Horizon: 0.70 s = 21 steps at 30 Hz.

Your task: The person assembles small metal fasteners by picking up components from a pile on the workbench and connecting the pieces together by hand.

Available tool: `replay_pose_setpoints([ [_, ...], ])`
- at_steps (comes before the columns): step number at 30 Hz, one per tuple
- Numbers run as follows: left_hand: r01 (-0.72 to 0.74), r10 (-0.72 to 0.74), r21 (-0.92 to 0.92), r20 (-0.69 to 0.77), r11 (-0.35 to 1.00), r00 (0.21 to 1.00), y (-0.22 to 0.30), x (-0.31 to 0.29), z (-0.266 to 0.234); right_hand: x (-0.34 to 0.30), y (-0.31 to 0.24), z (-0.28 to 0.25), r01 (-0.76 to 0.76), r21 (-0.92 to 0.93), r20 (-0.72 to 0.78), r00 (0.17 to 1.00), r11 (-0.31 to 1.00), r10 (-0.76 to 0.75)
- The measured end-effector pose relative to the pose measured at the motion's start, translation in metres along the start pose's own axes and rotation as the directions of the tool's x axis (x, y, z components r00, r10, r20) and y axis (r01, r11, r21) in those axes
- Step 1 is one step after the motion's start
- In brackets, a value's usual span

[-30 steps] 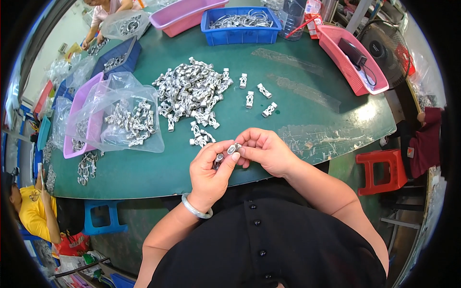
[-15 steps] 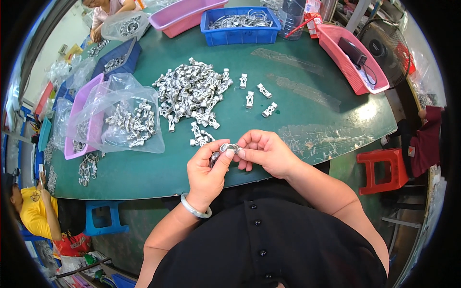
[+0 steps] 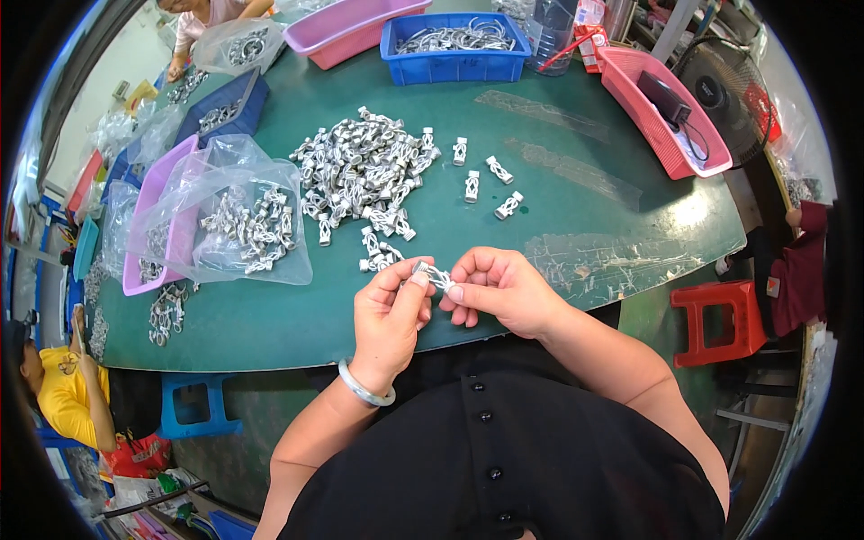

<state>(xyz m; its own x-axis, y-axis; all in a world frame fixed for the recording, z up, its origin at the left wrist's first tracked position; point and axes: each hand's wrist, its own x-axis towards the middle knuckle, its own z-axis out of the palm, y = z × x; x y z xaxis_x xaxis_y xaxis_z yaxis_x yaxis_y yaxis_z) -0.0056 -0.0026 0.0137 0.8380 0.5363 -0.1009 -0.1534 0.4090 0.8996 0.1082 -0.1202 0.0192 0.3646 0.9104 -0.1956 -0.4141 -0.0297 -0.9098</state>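
Observation:
Above the table's near edge, my two hands share one silvery metal fitting with a ring-like end and looped, openwork sides. My left hand pinches its left end between thumb and fingers. The thumb and fingertips of my right hand close on its other end. Just beyond my left hand lie a few similar fittings. Farther off, a large heap of such fittings covers the middle of the table. Several single fittings lie apart, right of the heap.
On the green table, a clear plastic bag of fittings leans against a purple bin. A blue bin of metal rings stands at the back, beside a pink bin. A pink basket holds a black device at right.
The fitting has been turned between my fingers, so its looped side now shows. My left fingers have shifted slightly along it. The view has moved a little.

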Motion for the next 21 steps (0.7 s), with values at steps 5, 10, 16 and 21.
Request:
replay_pose_setpoints([
  [5,0.023,-0.023,-0.009,-0.008,1.0,1.0,0.0012,-0.0001,0.0003,-0.0008,0.0004,0.0011,0.006,0.002,0.004,1.0,1.0,-0.006],
  [10,0.04,-0.04,-0.003,-0.015,0.999,0.999,0.001,0.0011,0.0001,-0.0014,0.0008,0.0012,0.006,-0.03,0.006,1.0,1.0,-0.006],
  [16,0.05,-0.05,-0.012,-0.008,0.999,0.999,-0.0005,0.001,-0.0017,-0.0021,0.001,0.0013,0.009,-0.033,0.006,1.0,0.999,-0.009],
  [21,0.054,-0.054,-0.023,0.003,0.998,0.999,-0.0021,0.0015,-0.0035,-0.0021,0.0015,0.0014,0.005,-0.025,0.005,1.0,1.0,-0.005],
])
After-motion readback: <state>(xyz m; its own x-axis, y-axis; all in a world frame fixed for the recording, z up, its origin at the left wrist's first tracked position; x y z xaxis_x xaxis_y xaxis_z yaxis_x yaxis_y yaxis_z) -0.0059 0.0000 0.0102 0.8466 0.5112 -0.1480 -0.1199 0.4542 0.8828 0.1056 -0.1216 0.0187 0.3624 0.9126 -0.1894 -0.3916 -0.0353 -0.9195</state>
